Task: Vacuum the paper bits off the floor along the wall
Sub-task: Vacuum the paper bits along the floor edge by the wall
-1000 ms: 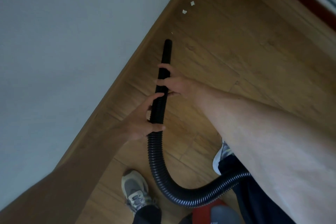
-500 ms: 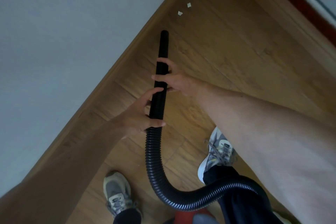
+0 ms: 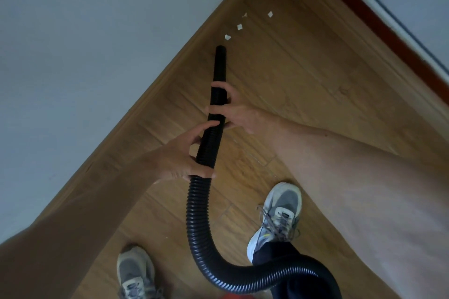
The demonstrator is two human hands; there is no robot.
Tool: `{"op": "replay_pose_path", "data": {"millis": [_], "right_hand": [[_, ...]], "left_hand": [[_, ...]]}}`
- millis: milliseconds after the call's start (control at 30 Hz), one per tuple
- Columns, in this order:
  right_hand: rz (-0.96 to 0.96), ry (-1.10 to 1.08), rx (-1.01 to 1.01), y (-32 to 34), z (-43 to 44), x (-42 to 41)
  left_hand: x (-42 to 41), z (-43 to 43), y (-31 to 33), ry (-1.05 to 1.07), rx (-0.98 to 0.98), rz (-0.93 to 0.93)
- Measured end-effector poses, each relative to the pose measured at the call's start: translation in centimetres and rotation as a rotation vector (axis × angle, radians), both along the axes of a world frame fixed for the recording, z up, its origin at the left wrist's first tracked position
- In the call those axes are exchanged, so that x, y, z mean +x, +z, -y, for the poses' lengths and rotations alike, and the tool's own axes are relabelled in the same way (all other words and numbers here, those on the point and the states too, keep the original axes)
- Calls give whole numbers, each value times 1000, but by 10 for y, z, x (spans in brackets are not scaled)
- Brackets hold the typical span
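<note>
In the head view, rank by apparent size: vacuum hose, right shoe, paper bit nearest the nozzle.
1. vacuum hose
2. right shoe
3. paper bit, farther from the camera yet plainly smallest

Grey L sneaker (image 3: 136,274), R sneaker (image 3: 279,213); red strip (image 3: 388,31) top-right.

Hose (image 3: 198,213): black, ringed with fine ribs; end section plain black. Paper bits (image 3: 227,37) beyond the hose tip: white. Floor (image 3: 303,85): mid-brown planks, wood grain. Wall (image 3: 85,43) left of hose: pale grey-blue, plain. Shoes (image 3: 279,213) beside hose: grey and white, yellow-green fleck. Trousers (image 3: 274,257): dark navy. Strip (image 3: 388,29) far right of hose: dark red.
</note>
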State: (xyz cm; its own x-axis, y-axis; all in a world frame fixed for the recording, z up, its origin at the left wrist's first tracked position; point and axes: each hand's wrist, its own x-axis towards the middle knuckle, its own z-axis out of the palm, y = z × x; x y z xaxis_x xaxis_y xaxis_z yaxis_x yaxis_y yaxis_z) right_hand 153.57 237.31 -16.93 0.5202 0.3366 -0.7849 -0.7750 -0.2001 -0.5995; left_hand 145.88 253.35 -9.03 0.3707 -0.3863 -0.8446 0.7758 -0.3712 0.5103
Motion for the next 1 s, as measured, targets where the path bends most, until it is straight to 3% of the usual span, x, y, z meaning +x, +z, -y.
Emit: {"op": "replay_pose_path", "data": {"millis": [1000], "right_hand": [[16, 12, -45, 2, 65, 89]], "left_hand": [[84, 69, -8, -19, -29, 2]]}}
